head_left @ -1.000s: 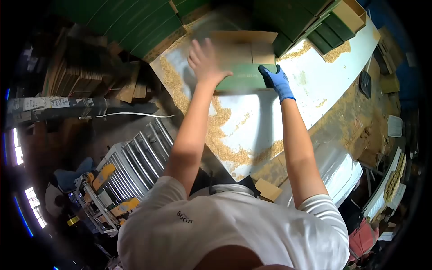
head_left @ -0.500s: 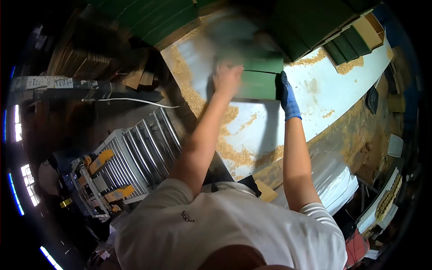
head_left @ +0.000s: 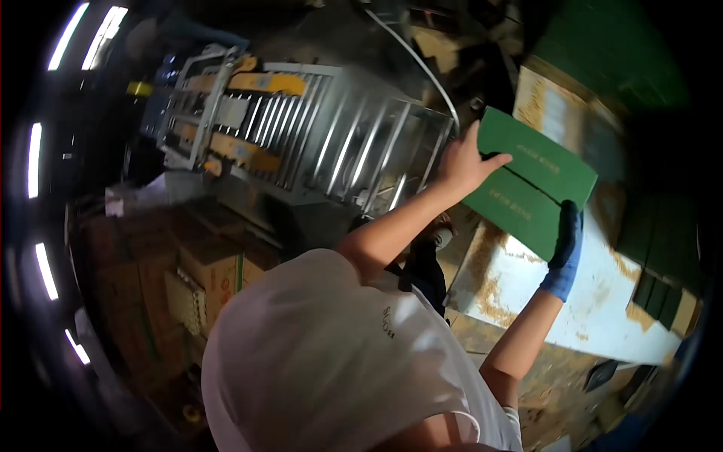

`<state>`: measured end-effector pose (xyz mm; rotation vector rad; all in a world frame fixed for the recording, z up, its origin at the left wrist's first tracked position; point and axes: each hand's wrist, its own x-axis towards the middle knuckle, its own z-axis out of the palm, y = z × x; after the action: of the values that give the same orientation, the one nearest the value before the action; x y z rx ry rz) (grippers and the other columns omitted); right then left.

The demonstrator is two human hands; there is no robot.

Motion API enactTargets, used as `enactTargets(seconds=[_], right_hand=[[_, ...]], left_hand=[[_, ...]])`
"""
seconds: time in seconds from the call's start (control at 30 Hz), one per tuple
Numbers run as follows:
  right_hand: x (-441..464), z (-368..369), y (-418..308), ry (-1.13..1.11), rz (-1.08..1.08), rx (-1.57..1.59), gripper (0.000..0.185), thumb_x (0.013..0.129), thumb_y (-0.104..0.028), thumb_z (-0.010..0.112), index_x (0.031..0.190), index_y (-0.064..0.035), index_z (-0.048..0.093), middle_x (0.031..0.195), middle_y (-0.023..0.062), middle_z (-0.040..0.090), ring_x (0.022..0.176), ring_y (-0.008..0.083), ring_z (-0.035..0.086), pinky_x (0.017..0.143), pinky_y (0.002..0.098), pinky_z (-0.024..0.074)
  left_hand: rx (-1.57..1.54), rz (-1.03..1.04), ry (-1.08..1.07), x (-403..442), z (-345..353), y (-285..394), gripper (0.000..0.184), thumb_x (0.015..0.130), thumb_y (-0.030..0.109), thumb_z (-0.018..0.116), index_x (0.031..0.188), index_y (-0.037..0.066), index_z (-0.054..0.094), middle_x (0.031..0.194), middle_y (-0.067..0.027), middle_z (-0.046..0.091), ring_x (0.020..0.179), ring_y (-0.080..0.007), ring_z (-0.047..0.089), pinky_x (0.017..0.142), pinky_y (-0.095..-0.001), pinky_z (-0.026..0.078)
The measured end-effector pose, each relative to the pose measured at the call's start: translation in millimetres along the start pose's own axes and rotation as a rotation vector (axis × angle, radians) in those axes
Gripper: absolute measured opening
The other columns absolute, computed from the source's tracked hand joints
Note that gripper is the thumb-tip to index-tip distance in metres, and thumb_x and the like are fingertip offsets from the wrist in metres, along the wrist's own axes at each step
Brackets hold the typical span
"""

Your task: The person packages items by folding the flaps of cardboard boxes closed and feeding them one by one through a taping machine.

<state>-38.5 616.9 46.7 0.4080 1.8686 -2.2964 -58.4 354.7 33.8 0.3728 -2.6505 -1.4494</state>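
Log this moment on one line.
left hand: bare, thumb over green box top | right hand: gloved, at opposite side | box: flaps meeting at dark seam | white table: strewn with shavings

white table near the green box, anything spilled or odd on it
Yes: loose tan bits, like sawdust, lie in uneven patches on the white table, looking spilled against its pale surface. The green box shows no clear damage.
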Motion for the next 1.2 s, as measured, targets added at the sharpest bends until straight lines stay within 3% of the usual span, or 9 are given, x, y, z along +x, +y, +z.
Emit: enactTargets(seconds=[0.27, 0.47, 0.57, 0.67, 0.93, 1.0, 1.07, 1.17, 1.2], right_hand=[[-17.1, 311.6, 184.0, -0.247, 0.219, 0.018, 0.039, 0.095, -0.018, 0.067, 0.126, 0.0041, 0.059, 0.110, 0.0105, 0.068, 0.101, 0.0209, 0.064, 0.084, 0.0315, 0.0527], [-23.5, 351.5, 258.2, -0.168, 0.121, -0.043, 0.038, 0.102, -0.034, 0.054, 0.124, -0.0044, 0.062, 0.114, 0.0079, 0.065, 0.102, 0.0200, 0.064, 0.093, 0.0330, 0.0508], [-9.5, 377.7, 267.9, -0.209, -0.113, -0.294, 0.040, 0.099, -0.033, 0.049, 0.116, 0.0013, 0.062, 0.109, 0.0178, 0.064, 0.100, 0.0324, 0.062, 0.087, 0.0395, 0.0517], [14.3, 410.3, 297.6, -0.286, -0.139, -0.323, 0.035, 0.105, -0.034, 0.051, 0.117, -0.0030, 0.064, 0.111, 0.0065, 0.065, 0.098, 0.0181, 0.062, 0.087, 0.0333, 0.0510], [-22.6, 584.7, 308.5, -0.447, -0.338, -0.558, 0.050, 0.102, -0.042, 0.054, 0.126, 0.0016, 0.061, 0.121, 0.0146, 0.064, 0.111, 0.0234, 0.057, 0.098, 0.0361, 0.0440], [-21.7, 614.2, 327.3, -0.296, 0.158, -0.077, 0.052, 0.101, -0.043, 0.056, 0.130, 0.0000, 0.059, 0.122, 0.0144, 0.064, 0.113, 0.0242, 0.058, 0.099, 0.0372, 0.0451], [2.0, 597.2, 359.0, -0.508, -0.913, -0.977, 0.050, 0.102, -0.039, 0.057, 0.135, -0.0012, 0.055, 0.124, 0.0129, 0.064, 0.117, 0.0238, 0.057, 0.099, 0.0366, 0.0469], [59.7, 629.5, 424.6, -0.532, 0.240, -0.078, 0.066, 0.096, -0.059, 0.060, 0.134, -0.0064, 0.059, 0.113, 0.0094, 0.070, 0.101, 0.0217, 0.065, 0.086, 0.0363, 0.0534], [36.9, 645.9, 372.9, -0.572, 0.011, -0.693, 0.065, 0.095, -0.063, 0.057, 0.124, -0.0054, 0.065, 0.103, 0.0144, 0.072, 0.093, 0.0288, 0.068, 0.082, 0.0412, 0.0540]], left_hand=[[0.608, -0.317, 0.113, -64.9, -253.7, -205.7, 0.083, 0.091, 0.040, 0.069, 0.152, -0.002, 0.031, 0.146, -0.0355, 0.039, 0.131, -0.0475, 0.048, 0.108, -0.0487, 0.043], [0.404, -0.551, -0.049, -282.2, -426.0, -321.4, 0.046, 0.089, 0.023, 0.069, 0.130, 0.006, 0.058, 0.130, -0.0199, 0.059, 0.117, -0.0391, 0.059, 0.099, -0.0445, 0.049], [0.352, -0.808, 0.097, -404.4, -448.0, -345.4, 0.037, 0.090, 0.020, 0.065, 0.122, 0.001, 0.062, 0.119, -0.0268, 0.063, 0.113, -0.0437, 0.060, 0.093, -0.0482, 0.050], [0.233, -1.215, -0.480, -422.3, -470.5, -314.4, 0.034, 0.095, 0.026, 0.062, 0.121, 0.005, 0.063, 0.109, -0.0260, 0.068, 0.101, -0.0413, 0.067, 0.085, -0.0477, 0.052], [-0.020, -1.184, -0.196, -488.5, -414.5, -387.9, 0.038, 0.093, 0.030, 0.063, 0.121, 0.004, 0.064, 0.110, -0.0260, 0.069, 0.103, -0.0402, 0.067, 0.088, -0.0465, 0.052], [-0.063, -1.167, -0.165, -492.9, -408.1, -393.2, 0.039, 0.092, 0.030, 0.063, 0.121, 0.004, 0.065, 0.110, -0.0259, 0.069, 0.104, -0.0399, 0.067, 0.088, -0.0462, 0.052], [-0.095, -1.149, -0.126, -493.8, -404.9, -399.7, 0.040, 0.092, 0.031, 0.063, 0.121, 0.004, 0.065, 0.111, -0.0259, 0.069, 0.105, -0.0396, 0.067, 0.089, -0.0459, 0.052], [-0.139, -1.152, -0.087, -498.7, -403.8, -407.2, 0.041, 0.091, 0.032, 0.064, 0.121, 0.004, 0.066, 0.111, -0.0259, 0.069, 0.105, -0.0391, 0.067, 0.089, -0.0454, 0.052], [-0.147, -1.156, -0.089, -501.5, -402.6, -410.1, 0.042, 0.091, 0.033, 0.064, 0.121, 0.004, 0.066, 0.112, -0.0259, 0.069, 0.106, -0.0390, 0.067, 0.090, -0.0453, 0.052]])
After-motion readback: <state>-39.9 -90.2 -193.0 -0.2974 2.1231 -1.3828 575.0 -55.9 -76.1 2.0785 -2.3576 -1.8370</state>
